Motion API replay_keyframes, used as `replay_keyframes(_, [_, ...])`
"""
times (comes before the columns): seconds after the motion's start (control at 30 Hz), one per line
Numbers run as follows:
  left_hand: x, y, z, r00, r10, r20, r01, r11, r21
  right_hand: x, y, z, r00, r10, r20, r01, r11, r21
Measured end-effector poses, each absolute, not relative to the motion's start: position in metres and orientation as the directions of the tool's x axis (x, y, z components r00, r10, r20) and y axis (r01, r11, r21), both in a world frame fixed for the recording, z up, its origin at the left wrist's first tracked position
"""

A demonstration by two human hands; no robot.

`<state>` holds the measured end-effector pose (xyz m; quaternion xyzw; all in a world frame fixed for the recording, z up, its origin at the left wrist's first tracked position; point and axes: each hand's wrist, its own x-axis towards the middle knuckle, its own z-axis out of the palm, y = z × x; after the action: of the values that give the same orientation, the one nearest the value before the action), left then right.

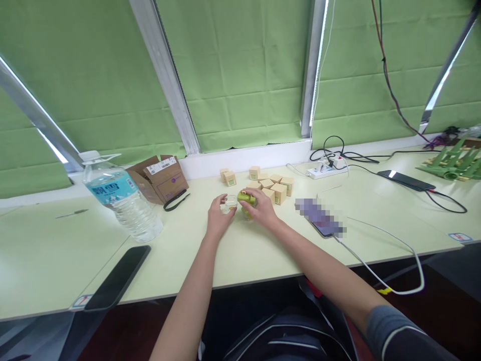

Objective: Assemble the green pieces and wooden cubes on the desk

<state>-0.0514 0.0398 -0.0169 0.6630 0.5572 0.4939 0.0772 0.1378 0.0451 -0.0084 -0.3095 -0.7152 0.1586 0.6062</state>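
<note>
Near the middle of the table, my left hand [221, 216] has its fingers around a small clear cup [230, 201] with a coloured mark low on its side. Beside it, my right hand [262, 206] grips a small yellow-green rounded piece [246, 198], thumb and fingers closed on it. Something clear and yellowish shows just under that piece, partly hidden by the hand. Just behind my right hand sits a cluster of small tan cardboard boxes [278, 193] with green labels. A few more tan boxes [229, 178] stand behind my left hand.
An open brown carton [161, 183] and a large water bottle [124, 200] stand left. Black phones lie front left [118, 277] and far right [406, 180]; another phone [319, 218] has a white cable. A power strip [326, 169] and green plastic parts [453, 163] sit behind.
</note>
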Motion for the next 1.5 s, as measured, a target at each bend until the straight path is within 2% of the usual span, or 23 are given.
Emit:
replay_keyframes(0.2, [-0.044, 0.031, -0.010, 0.000, 0.741, 0.672, 0.657, -0.506, 0.559, 0.139, 0.039, -0.005, -0.086, 0.659, 0.747, 0.180, 0.748, -0.639])
replay_keyframes(0.43, [-0.039, 0.024, -0.006, 0.053, 0.730, 0.682, 0.571, -0.582, 0.579, 0.136, 0.036, -0.005, -0.102, 0.715, 0.691, 0.013, 0.696, -0.718])
replay_keyframes(0.6, [-0.038, 0.024, -0.008, 0.081, 0.738, 0.670, 0.517, -0.605, 0.605, 0.136, 0.037, -0.006, -0.107, 0.718, 0.688, -0.040, 0.688, -0.724])
replay_keyframes(1.5, [-0.037, 0.022, -0.005, 0.079, 0.715, 0.695, 0.536, -0.618, 0.574, 0.138, 0.045, -0.011, -0.157, 0.757, 0.634, 0.128, 0.652, -0.747])
